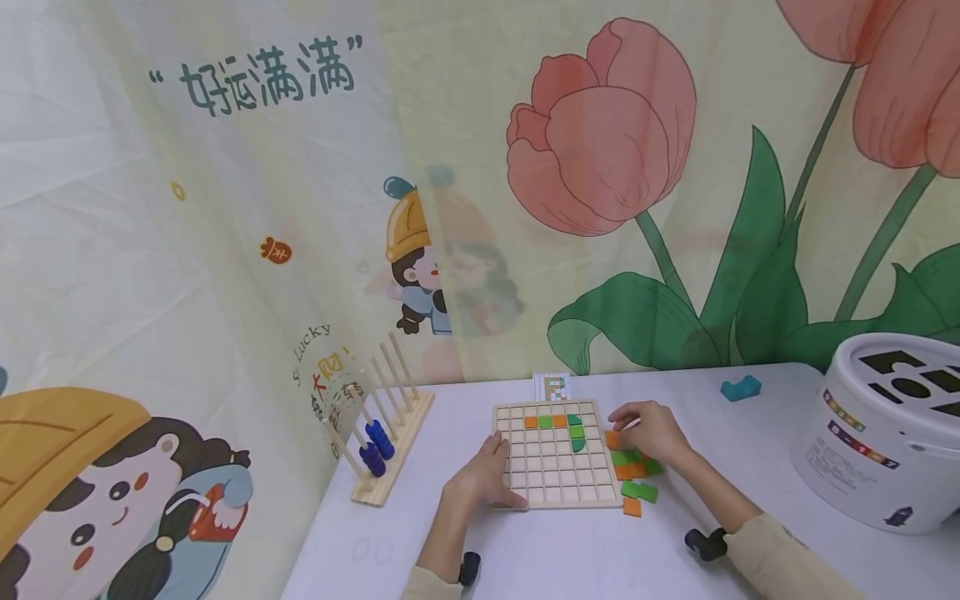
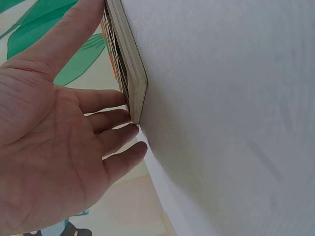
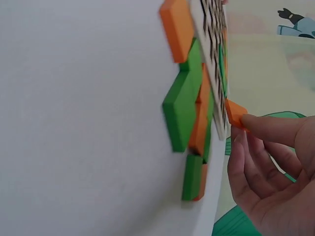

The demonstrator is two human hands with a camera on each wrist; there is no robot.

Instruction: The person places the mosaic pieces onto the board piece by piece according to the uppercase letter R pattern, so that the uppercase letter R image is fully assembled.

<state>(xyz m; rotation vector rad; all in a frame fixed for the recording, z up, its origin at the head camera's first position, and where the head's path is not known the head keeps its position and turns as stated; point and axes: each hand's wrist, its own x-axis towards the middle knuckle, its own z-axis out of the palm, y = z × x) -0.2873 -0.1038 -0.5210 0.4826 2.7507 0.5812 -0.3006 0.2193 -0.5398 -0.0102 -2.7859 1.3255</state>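
A wooden grid board (image 1: 558,479) lies on the table with a row of orange and green tiles (image 1: 546,422) and a short column of green pieces (image 1: 577,432) in its cells. My left hand (image 1: 483,475) rests against the board's left side, its fingers fairly straight and touching the edge (image 2: 135,83). Right of the board, my right hand (image 1: 651,429) pinches an orange tile (image 3: 235,114) between thumb and fingertips. Beneath that hand lies a loose pile of green tiles (image 3: 181,110) and orange tiles (image 3: 177,29), some overlapping.
A printed pattern card (image 1: 552,387) lies behind the board. To the left stands a wooden peg rack (image 1: 401,450) with blue beads (image 1: 372,459) on two pegs. A white bucket (image 1: 862,467) with shaped lid holes stands at right, near a teal piece (image 1: 741,388).
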